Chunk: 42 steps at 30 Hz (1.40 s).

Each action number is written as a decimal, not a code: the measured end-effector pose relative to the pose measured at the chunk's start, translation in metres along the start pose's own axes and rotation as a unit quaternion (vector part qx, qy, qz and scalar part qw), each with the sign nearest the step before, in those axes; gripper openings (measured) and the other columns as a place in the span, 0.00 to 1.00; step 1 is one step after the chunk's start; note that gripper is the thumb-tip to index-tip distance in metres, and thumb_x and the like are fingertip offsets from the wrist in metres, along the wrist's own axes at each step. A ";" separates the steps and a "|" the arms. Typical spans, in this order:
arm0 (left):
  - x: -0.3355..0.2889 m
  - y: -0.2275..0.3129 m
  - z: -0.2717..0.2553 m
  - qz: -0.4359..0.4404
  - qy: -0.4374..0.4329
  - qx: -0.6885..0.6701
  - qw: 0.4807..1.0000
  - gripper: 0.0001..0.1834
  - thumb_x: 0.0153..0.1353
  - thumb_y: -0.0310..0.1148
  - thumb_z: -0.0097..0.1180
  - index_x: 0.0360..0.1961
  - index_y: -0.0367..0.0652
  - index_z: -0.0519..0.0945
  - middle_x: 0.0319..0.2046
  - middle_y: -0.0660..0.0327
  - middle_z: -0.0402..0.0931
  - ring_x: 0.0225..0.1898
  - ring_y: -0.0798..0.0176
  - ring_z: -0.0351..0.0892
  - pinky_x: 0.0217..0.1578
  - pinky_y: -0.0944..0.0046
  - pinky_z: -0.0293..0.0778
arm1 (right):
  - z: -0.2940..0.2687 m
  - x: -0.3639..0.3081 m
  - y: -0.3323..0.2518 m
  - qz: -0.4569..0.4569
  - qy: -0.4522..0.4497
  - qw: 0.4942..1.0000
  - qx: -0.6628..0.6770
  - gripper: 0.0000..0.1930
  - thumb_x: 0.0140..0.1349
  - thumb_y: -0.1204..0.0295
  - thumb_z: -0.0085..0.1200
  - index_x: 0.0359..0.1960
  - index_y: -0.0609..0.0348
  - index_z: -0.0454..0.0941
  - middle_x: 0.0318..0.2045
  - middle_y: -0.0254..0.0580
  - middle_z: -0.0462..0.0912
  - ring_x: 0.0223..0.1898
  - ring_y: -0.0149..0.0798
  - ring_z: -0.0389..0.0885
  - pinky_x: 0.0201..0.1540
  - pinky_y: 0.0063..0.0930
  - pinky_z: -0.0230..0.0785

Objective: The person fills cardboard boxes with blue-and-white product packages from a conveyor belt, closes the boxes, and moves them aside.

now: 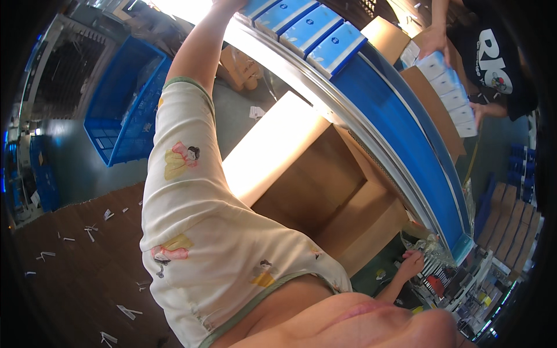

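Observation:
My left arm reaches up to the top edge, where my left hand [230,3] is mostly cut off, so its fingers do not show. Beside it, several blue-and-white soft packs [335,49] stand in a row on a blue conveyor belt [380,98]. Low on the right is my right hand [413,264], its fingers curled in and nothing visible in them. It hangs near some clear plastic film [436,250] at the belt's end. Between my arms, an open cardboard box [371,223] sits below the belt's near edge.
Across the belt, a co-worker's hands [435,42] hold a stack of similar packs [447,87] at another cardboard box [429,101]. A blue plastic crate [119,110] stands at left. White paper scraps [129,312] litter the brown surface. Flattened cardboard [507,223] is stacked at far right.

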<state>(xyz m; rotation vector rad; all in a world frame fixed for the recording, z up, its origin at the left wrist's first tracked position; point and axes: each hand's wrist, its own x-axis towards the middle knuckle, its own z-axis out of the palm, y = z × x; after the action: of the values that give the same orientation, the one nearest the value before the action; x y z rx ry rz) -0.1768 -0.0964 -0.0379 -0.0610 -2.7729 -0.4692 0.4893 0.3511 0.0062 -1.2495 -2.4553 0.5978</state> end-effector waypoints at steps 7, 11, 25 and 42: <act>0.003 0.002 -0.002 0.030 0.002 0.005 1.000 0.25 0.55 0.47 0.45 0.41 0.33 0.74 0.46 0.44 0.69 0.55 0.47 0.59 0.56 0.56 0.57 | 0.040 0.021 -0.101 -0.260 -0.016 0.965 -0.018 0.11 0.58 0.70 0.41 0.27 0.64 0.74 0.29 0.45 0.77 0.35 0.44 0.74 0.40 0.34 0.65; 0.009 -0.015 -0.003 -0.032 0.015 0.007 0.999 0.27 0.52 0.48 0.48 0.43 0.33 0.74 0.48 0.42 0.67 0.54 0.47 0.61 0.55 0.54 0.57 | 0.046 0.023 -0.116 -0.301 -0.006 0.949 -0.090 0.16 0.61 0.67 0.40 0.46 0.64 0.70 0.48 0.51 0.71 0.56 0.53 0.61 0.57 0.43 0.52; -0.057 0.027 -0.055 0.078 -0.162 -0.186 0.966 0.25 0.52 0.51 0.48 0.42 0.43 0.77 0.31 0.54 0.78 0.34 0.56 0.78 0.37 0.61 0.71 | 0.064 0.014 -0.127 -0.223 -0.068 0.964 -0.124 0.28 0.63 0.59 0.37 0.62 0.56 0.49 0.62 0.51 0.49 0.64 0.54 0.41 0.63 0.44 0.39; -0.244 0.146 -0.316 0.486 0.088 -0.479 0.726 0.14 0.58 0.33 0.45 0.40 0.38 0.77 0.41 0.49 0.75 0.45 0.55 0.75 0.39 0.61 0.75 | 0.065 0.026 -0.076 -0.233 -0.043 0.962 -0.136 0.31 0.61 0.55 0.38 0.62 0.57 0.49 0.62 0.54 0.49 0.64 0.55 0.42 0.63 0.44 0.39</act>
<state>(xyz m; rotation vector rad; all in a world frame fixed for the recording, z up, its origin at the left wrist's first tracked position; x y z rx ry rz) 0.1665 -0.0590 0.2106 -1.4833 -1.6199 -1.3645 0.3928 0.3174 -0.0092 -0.6884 -2.8399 0.1950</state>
